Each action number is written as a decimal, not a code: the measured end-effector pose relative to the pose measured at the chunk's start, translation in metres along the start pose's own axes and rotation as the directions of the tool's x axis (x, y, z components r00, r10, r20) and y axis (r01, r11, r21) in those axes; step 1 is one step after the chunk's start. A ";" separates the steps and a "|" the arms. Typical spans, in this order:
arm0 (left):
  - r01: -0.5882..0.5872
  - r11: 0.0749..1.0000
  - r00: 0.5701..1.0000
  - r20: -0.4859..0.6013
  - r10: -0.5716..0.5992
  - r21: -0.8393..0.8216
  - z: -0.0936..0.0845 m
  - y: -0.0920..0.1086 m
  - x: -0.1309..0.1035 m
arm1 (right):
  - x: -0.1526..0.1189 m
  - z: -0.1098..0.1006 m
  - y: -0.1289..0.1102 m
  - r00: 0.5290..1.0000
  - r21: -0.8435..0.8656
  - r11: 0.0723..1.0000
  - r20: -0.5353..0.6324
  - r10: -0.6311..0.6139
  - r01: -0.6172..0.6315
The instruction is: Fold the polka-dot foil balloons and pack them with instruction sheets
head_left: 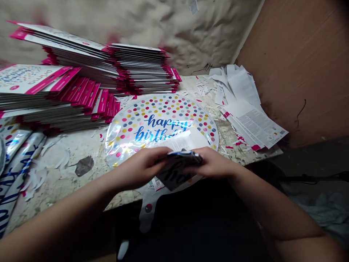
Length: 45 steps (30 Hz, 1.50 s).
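Observation:
Both my left hand (148, 163) and my right hand (209, 162) grip a folded foil balloon (177, 176) from its two sides, at the table's front edge. Dark lettering shows on its near face, partly blurred. Just beyond it, a white printed paper sheet (185, 140) lies at an angle, its near part hidden by the hands and folded balloon. Below these lies a flat round foil balloon (163, 125) with coloured dots and blue "happy birthday" lettering. Its tail (147, 214) hangs over the table edge.
Stacks of pink-and-white packs (147, 69) stand at the back and left. More foil balloons (20, 174) lie at the left edge. Loose printed sheets (256, 116) and paper scraps (203, 87) are on the right. A brown panel (305, 72) bounds the right side.

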<state>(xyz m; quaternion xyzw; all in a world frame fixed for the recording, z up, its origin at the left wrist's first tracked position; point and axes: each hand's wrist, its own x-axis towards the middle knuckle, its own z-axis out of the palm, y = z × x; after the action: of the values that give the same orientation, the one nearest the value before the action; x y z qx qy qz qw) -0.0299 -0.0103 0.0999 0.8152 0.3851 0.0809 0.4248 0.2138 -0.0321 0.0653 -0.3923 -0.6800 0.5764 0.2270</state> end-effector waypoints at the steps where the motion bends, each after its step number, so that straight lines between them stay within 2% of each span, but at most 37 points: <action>1: -0.014 0.996 0.997 -0.077 0.020 0.086 0.002 -0.008 0.009 | -0.002 -0.009 0.007 0.990 0.034 0.997 -0.118 0.073 -0.069; 2: -0.025 0.983 0.989 -0.136 0.051 0.184 0.005 -0.015 0.017 | -0.004 -0.018 0.017 0.956 0.077 0.987 -0.251 0.153 -0.138; 3: -0.044 0.957 0.983 -0.157 0.092 0.288 0.008 -0.022 0.024 | -0.006 -0.029 0.029 0.901 0.141 0.972 -0.368 0.229 -0.190; 5: -0.108 0.874 0.979 -0.100 0.175 0.473 0.016 -0.032 0.039 | -0.014 -0.051 0.054 0.746 0.254 0.935 -0.565 0.352 -0.248; 6: -0.151 0.832 0.977 -0.048 0.208 0.533 0.021 -0.034 0.047 | -0.019 -0.061 0.065 0.683 0.300 0.922 -0.622 0.383 -0.245; 7: -0.190 0.801 0.971 -0.010 0.237 0.568 0.026 -0.034 0.055 | -0.023 -0.069 0.073 0.641 0.335 0.915 -0.657 0.397 -0.224; 9: -0.248 0.769 0.954 0.012 0.298 0.590 0.036 -0.031 0.075 | -0.028 -0.079 0.083 0.617 0.377 0.913 -0.684 0.389 -0.158; 11: -0.310 0.743 0.930 0.028 0.366 0.593 0.045 -0.027 0.095 | -0.029 -0.081 0.085 0.593 0.337 0.932 -0.726 0.347 -0.133; 13: -0.364 0.702 0.904 0.052 0.423 0.613 0.051 -0.024 0.113 | -0.026 -0.078 0.082 0.556 0.217 0.962 -0.784 0.274 -0.168; 15: -0.388 0.659 0.884 0.057 0.465 0.644 0.054 -0.024 0.123 | -0.024 -0.071 0.076 0.539 0.071 0.970 -0.820 0.191 -0.234; 18: -0.431 0.615 0.846 0.057 0.531 0.661 0.051 -0.025 0.127 | -0.024 -0.061 0.058 0.565 -0.110 0.925 -0.816 0.125 -0.364; 20: -0.470 0.582 0.814 0.071 0.577 0.664 0.048 -0.024 0.124 | -0.026 -0.057 0.043 0.611 -0.185 0.866 -0.775 0.162 -0.464; 22: -0.494 0.541 0.782 0.076 0.618 0.680 0.045 -0.023 0.120 | -0.028 -0.057 0.031 0.680 -0.213 0.839 -0.696 0.229 -0.501; 25: -0.506 0.482 0.745 0.081 0.662 0.715 0.044 -0.018 0.116 | -0.028 -0.065 0.022 0.794 -0.136 0.887 -0.519 0.315 -0.441; 27: -0.525 0.454 0.729 0.106 0.676 0.720 0.045 -0.015 0.113 | -0.024 -0.070 0.024 0.837 -0.016 0.911 -0.401 0.371 -0.412; 29: -0.558 0.438 0.717 0.145 0.682 0.705 0.047 -0.012 0.112 | -0.017 -0.072 0.029 0.846 0.160 0.903 -0.318 0.429 -0.398; 31: -0.581 0.443 0.716 0.171 0.676 0.683 0.049 -0.010 0.112 | -0.009 -0.070 0.034 0.826 0.373 0.846 -0.276 0.492 -0.380; 33: -0.578 0.471 0.733 0.172 0.658 0.667 0.049 -0.011 0.112 | -0.003 -0.062 0.036 0.795 0.544 0.763 -0.260 0.548 -0.348; 35: -0.558 0.502 0.757 0.157 0.635 0.660 0.049 -0.012 0.114 | 0.001 -0.055 0.035 0.784 0.626 0.714 -0.255 0.567 -0.313; 38: -0.534 0.532 0.776 0.131 0.617 0.657 0.048 -0.014 0.115 | 0.001 -0.052 0.031 0.807 0.623 0.732 -0.265 0.528 -0.274; 42: -0.536 0.543 0.773 0.118 0.623 0.647 0.047 -0.012 0.114 | 0.006 -0.059 0.032 0.778 0.506 0.802 -0.344 0.525 -0.318; 45: -0.538 0.545 0.779 0.133 0.612 0.643 0.046 -0.010 0.113 | 0.016 -0.054 0.032 0.835 0.363 0.873 -0.324 0.446 -0.325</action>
<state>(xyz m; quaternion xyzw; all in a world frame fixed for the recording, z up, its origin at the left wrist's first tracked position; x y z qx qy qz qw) 0.0642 0.0426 0.0415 0.9843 0.1214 0.1205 0.0430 0.2541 0.0144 0.0445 -0.5930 -0.4320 0.6128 0.2935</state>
